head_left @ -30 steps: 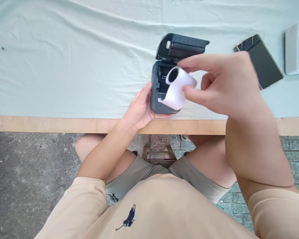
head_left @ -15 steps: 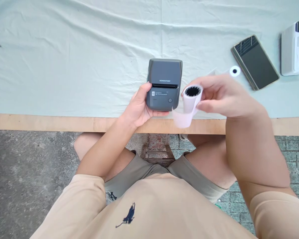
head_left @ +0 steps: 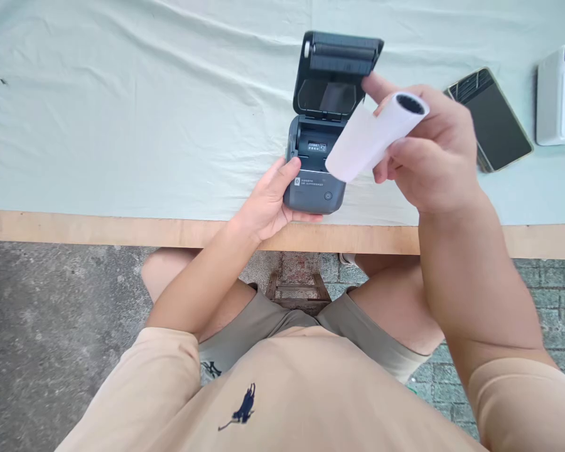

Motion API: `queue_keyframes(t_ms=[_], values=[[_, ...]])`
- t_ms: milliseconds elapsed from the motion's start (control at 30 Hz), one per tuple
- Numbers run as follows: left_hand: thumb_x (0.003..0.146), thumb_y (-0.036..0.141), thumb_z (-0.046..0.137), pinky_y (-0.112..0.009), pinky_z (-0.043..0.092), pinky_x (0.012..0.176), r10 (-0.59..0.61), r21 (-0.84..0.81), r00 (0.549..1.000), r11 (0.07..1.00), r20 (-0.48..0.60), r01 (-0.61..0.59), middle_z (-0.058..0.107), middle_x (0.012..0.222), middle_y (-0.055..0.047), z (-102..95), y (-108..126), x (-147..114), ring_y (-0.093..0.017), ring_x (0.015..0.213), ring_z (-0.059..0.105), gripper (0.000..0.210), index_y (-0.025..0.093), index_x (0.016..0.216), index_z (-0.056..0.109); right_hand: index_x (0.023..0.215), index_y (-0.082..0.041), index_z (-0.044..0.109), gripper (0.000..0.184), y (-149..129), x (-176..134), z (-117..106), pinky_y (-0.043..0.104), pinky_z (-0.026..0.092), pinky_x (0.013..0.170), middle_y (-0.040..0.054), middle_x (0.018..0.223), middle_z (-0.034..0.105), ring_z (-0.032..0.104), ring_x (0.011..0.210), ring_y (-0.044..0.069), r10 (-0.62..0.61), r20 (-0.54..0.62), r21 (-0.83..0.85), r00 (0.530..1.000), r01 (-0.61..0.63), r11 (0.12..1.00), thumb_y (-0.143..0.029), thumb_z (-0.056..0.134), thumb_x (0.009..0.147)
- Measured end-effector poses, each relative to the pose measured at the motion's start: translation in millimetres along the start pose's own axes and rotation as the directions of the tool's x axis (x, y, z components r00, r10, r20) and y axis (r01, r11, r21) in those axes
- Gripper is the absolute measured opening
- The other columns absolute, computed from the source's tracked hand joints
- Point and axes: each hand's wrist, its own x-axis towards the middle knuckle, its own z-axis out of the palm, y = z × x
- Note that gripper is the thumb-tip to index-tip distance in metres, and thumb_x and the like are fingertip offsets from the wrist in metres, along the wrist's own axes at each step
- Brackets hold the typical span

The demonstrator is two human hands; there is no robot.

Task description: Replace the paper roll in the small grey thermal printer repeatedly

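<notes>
My left hand is wrapped round the left side and bottom of a dark grey label printer, its thumb on the front. The printer's lid stands raised, and the paper bay beneath it shows a small printed sticker. In my right hand is a white paper roll with a dark core, tilted, a loose end of paper trailing down left over the printer's right edge. A finger of that hand reaches the lid's lower right corner.
To the right a smartphone lies on the pale green cloth, partly behind my right hand. Beyond it stands a white box-shaped device with a printed label. The table's wooden edge runs along the front, above my legs.
The printer's lid has swung up from closed to open. My right hand has moved up with the paper roll, over the printer's right side. My left hand keeps its hold.
</notes>
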Motion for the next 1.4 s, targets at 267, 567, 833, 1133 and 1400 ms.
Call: queue_keyframes(t_ms=[267,567,833,1133,1400], values=[[0.123,0.069,0.075,-0.041,0.086,0.08,-0.035,-0.076,0.999,0.997,-0.027,0.033,0.097,0.147,-0.009,-6.4,1.6,1.1,-0.039,0.132,0.098,0.048,0.027,0.144,0.084,0.113,-0.042,0.072,0.041,14.6,-16.2,-25.0,0.042,0.03,0.036,-0.0058,0.082,0.071,0.05,0.041,0.02,-0.045,-0.178,0.024,0.983,0.05,0.998,-0.052,0.104,0.09],[0.12,0.074,0.08,-0.042,0.088,0.081,-0.026,-0.105,1.0,0.994,0.011,0.027,0.098,0.143,-0.008,-12.9,-0.3,1.5,-0.04,0.129,0.1,0.056,0.028,0.152,0.085,0.121,-0.034,0.079,0.034,32.1,-66.8,-31.0,0.04,0.057,0.061,0.0021,0.113,0.094,0.08,0.069,0.024,0.001,0.022,-0.548,1.0,0.011,0.836,-0.031,0.087,0.088],[0.127,0.072,0.07,-0.034,0.083,0.069,-0.007,-0.095,1.0,0.996,-0.021,0.005,0.1,0.134,-0.008,-9.1,6.6,0.2,-0.031,0.109,0.101,0.053,0.024,0.138,0.091,0.125,-0.036,0.073,0.027,37.5,-62.6,-82.5,0.044,0.058,0.071,0.0081,0.121,0.086,0.082,0.089,0.029,-0.371,-0.363,-0.604,0.855,0.088,0.792,-0.028,0.086,0.103],[0.128,0.074,0.066,-0.033,0.084,0.071,-0.026,-0.121,0.999,0.992,-0.042,0.021,0.1,0.141,-0.01,-4.3,9.0,-4.4,-0.032,0.114,0.102,0.063,0.025,0.165,0.082,0.149,-0.042,0.069,0.046,74.0,-49.2,-97.7,0.066,0.069,0.111,0.0125,0.144,0.088,0.085,0.127,0.042,-0.041,-0.196,-0.72,0.98,-0.115,0.684,-0.035,0.081,0.105],[0.122,0.08,0.075,-0.043,0.088,0.087,-0.083,-0.132,0.994,0.989,-0.068,0.073,0.1,0.146,-0.012,-5.1,6.3,-4.1,-0.038,0.129,0.101,0.074,0.029,0.175,0.075,0.155,-0.05,0.073,0.064,21.0,-46.9,-80.2,0.063,0.075,0.094,0.0089,0.133,0.085,0.088,0.121,0.043,-0.173,-0.166,-0.444,0.971,0.083,0.892,-0.093,0.075,0.107]])
